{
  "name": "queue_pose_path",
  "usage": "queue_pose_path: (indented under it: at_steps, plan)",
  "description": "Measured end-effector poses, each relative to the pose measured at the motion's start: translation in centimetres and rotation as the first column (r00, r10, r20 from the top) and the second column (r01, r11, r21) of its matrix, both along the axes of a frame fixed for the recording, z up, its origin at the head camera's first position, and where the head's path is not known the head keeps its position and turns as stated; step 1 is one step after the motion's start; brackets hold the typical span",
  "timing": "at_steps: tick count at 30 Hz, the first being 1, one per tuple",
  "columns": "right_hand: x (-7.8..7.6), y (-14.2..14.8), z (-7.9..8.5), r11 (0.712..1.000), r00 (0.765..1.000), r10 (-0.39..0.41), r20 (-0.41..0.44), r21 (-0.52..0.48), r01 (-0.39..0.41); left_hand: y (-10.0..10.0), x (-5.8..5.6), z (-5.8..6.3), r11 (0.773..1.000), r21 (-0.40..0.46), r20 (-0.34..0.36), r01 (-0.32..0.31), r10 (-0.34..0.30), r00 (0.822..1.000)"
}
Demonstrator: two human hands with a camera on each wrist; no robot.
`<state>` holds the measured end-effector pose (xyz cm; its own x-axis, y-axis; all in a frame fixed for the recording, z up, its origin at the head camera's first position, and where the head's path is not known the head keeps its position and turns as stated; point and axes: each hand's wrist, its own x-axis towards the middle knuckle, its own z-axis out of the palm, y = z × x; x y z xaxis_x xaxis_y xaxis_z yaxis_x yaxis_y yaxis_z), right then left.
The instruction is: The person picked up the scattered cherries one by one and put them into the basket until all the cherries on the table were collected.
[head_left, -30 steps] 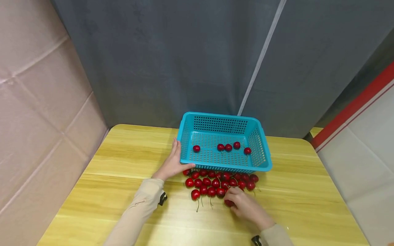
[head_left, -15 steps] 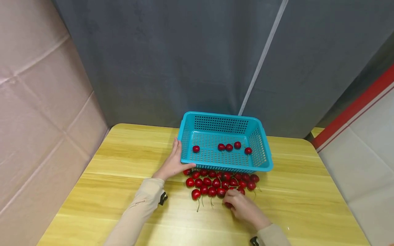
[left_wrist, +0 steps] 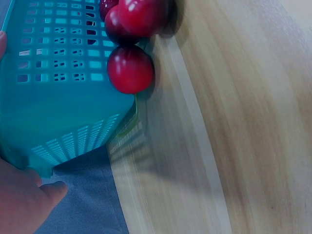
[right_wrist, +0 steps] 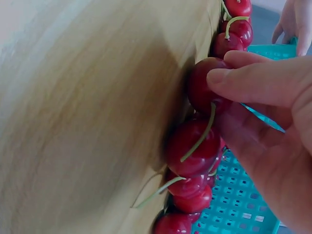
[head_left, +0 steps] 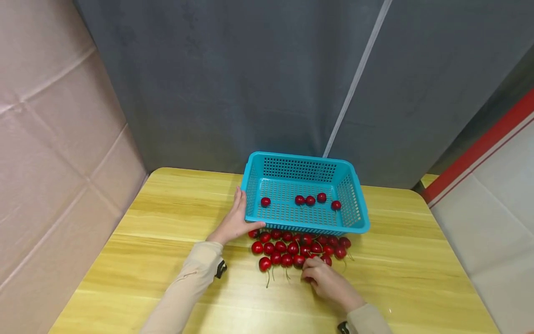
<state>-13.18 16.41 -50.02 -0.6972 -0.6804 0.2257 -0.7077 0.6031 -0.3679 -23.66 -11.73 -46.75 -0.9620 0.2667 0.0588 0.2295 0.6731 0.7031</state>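
Note:
A turquoise slotted basket [head_left: 300, 160] stands at the table's back edge with several cherries [head_left: 310, 200] spread over its floor. My left hand [head_left: 234, 222] holds the basket's front left corner, thumb along the front rim and fingers against the left side. In the front row of the loose cherries [head_left: 286, 260], my right hand [head_left: 331, 283] pinches one dark red cherry [right_wrist: 200, 87] between thumb and fingers. That cherry sits right beside another cherry [right_wrist: 192, 146] with a green stem. From the head view my fingers mostly hide the pinched cherry.
The loose cherries lie in rough rows on the wooden table [head_left: 167, 199], close along the basket's front wall. Some stems point toward the front. A grey curtain [head_left: 233, 93] hangs behind the table, and a pale padded wall [head_left: 54, 162] rises at left.
My right hand has shifted slightly left among the front cherries, and a cherry on its right now shows more fully. The left hand and basket have stayed in place.

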Motion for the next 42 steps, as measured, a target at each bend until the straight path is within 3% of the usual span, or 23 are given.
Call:
queue_pose_path:
  at_steps: [9,16,26,33,42]
  plan:
    - [-0.2,0.2,1.3,1.0,0.999,-0.002,-0.037,-0.031,0.001,0.0,0.0,0.1,1.0,-0.015,0.004,0.001,-0.001,1.0]
    - [-0.3,0.4,3.9,0.994,0.991,0.052,-0.124,-0.088,-0.063,0.0,-0.1,-0.1,1.0,-0.017,0.015,-0.002,0.002,1.0]
    - [-1.2,1.1,7.9,0.992,0.964,0.1,-0.246,-0.049,-0.116,-0.1,0.0,0.0,1.0,-0.013,0.017,0.001,-0.001,1.0]
    - [-3.2,1.7,10.0,0.992,0.955,0.115,-0.273,-0.027,-0.127,-0.1,0.1,0.1,1.0,-0.012,0.012,0.003,-0.003,1.0]
    - [-7.8,1.9,12.5,0.992,0.961,0.115,-0.253,0.076,-0.099,-0.1,0.0,-0.1,1.0,-0.012,0.0,0.003,-0.003,1.0]
